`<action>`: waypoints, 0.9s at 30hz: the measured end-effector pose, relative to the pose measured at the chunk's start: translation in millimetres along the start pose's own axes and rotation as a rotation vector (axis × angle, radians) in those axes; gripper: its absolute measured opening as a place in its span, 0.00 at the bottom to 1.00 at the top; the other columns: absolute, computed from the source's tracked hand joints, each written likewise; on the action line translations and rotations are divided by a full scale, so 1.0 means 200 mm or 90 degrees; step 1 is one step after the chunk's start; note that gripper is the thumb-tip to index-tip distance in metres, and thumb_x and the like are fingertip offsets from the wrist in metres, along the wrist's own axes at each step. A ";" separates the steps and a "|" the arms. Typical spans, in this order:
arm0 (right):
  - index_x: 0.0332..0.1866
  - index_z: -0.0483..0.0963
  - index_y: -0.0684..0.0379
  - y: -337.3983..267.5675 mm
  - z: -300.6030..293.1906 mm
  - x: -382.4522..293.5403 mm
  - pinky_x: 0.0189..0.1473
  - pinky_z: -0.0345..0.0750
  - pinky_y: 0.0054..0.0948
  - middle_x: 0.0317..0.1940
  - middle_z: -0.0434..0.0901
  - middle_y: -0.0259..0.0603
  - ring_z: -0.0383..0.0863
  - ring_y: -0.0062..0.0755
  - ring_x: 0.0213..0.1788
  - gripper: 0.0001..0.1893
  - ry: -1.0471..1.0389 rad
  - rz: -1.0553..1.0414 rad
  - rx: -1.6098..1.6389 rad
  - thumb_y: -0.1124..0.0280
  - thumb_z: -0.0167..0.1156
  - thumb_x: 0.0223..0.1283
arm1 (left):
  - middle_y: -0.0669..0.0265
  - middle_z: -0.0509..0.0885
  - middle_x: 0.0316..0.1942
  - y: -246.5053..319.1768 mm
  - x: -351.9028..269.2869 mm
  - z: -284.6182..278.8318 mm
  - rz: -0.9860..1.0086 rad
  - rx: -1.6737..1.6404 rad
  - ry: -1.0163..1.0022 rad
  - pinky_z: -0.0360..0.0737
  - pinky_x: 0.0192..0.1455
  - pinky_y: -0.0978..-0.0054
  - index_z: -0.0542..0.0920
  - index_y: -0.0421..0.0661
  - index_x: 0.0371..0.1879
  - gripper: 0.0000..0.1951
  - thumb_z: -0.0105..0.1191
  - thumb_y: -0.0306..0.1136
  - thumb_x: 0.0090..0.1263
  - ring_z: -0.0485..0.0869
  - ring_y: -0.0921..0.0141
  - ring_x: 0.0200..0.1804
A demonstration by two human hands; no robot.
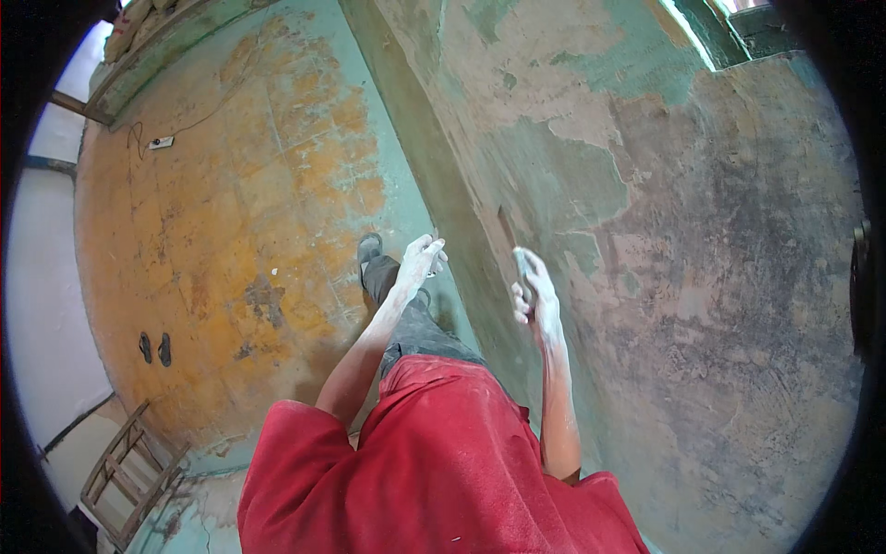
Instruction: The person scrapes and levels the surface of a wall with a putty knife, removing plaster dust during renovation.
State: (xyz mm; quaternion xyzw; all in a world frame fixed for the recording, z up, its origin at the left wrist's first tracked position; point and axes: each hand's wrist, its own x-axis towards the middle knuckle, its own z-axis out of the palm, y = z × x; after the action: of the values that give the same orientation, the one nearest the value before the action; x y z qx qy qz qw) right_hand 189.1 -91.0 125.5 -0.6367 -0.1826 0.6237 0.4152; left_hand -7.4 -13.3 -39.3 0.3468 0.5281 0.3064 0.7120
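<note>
My right hand (542, 298), coated in white dust, grips a flat-bladed scraper (507, 227). Its thin brownish blade points up and away, near the peeling painted wall (581, 180); whether it touches the wall is unclear. Between my fingers part of a greyish handle shows. My left hand (419, 260), also dusted white, is held over my legs with its fingers curled. Whether something small is inside that hand I cannot tell. Bare grey plaster and patches of old green paint cover the wall at my right.
Worn yellow-and-green floor (228, 208) spreads to my left. A power socket box (161, 143) with a trailing cable lies there, along with a pair of dark flip-flops (155, 349). A wooden frame (131, 478) leans at lower left. A window opening (720, 31) is at upper right.
</note>
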 end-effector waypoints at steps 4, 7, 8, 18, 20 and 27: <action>0.71 0.61 0.51 -0.06 0.08 0.10 0.15 0.59 0.19 0.23 0.66 0.26 0.58 0.13 0.15 0.26 0.083 -0.124 -0.114 0.64 0.54 0.70 | 0.69 0.83 0.27 -0.05 -0.05 -0.03 -0.018 -0.014 0.003 0.71 0.28 0.79 0.77 0.47 0.33 0.11 0.51 0.40 0.73 0.79 0.78 0.25; 0.71 0.62 0.52 -0.04 0.11 0.15 0.14 0.60 0.19 0.22 0.66 0.26 0.59 0.13 0.14 0.26 0.128 -0.179 -0.116 0.64 0.54 0.70 | 0.68 0.83 0.27 -0.08 -0.07 -0.07 -0.022 -0.032 0.013 0.71 0.28 0.80 0.76 0.47 0.33 0.10 0.52 0.40 0.73 0.79 0.78 0.25; 0.71 0.61 0.54 -0.04 0.12 0.16 0.14 0.60 0.20 0.22 0.67 0.27 0.59 0.13 0.14 0.26 0.131 -0.179 -0.102 0.65 0.53 0.70 | 0.68 0.83 0.27 -0.08 -0.07 -0.08 -0.031 -0.042 0.017 0.71 0.27 0.80 0.76 0.47 0.33 0.10 0.52 0.40 0.73 0.79 0.78 0.24; 0.70 0.63 0.56 0.07 0.21 0.35 0.15 0.56 0.20 0.25 0.67 0.25 0.54 0.12 0.14 0.25 0.185 -0.307 -0.124 0.66 0.53 0.70 | 0.66 0.83 0.26 -0.07 -0.07 -0.17 -0.015 -0.062 0.067 0.71 0.23 0.78 0.73 0.48 0.29 0.10 0.52 0.38 0.72 0.77 0.76 0.21; 0.71 0.61 0.58 0.10 0.24 0.37 0.16 0.60 0.20 0.27 0.71 0.30 0.60 0.14 0.14 0.25 0.223 -0.285 -0.126 0.69 0.51 0.70 | 0.67 0.83 0.26 -0.07 -0.08 -0.19 -0.020 -0.060 0.067 0.71 0.25 0.81 0.75 0.48 0.34 0.08 0.53 0.39 0.72 0.78 0.77 0.23; 0.70 0.61 0.61 0.14 0.34 0.41 0.34 0.76 0.27 0.40 0.78 0.41 0.77 0.26 0.30 0.25 0.282 -0.332 -0.185 0.70 0.50 0.70 | 0.66 0.82 0.25 -0.07 -0.15 -0.24 -0.003 -0.042 0.104 0.70 0.23 0.78 0.73 0.48 0.30 0.09 0.53 0.37 0.71 0.76 0.77 0.21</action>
State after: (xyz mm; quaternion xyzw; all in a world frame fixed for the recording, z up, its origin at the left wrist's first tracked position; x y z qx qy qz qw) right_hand 130.2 -25.0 60.4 -0.7407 -0.3307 0.3115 0.4949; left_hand -61.2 -37.0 -44.3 0.2958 0.5745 0.3496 0.6784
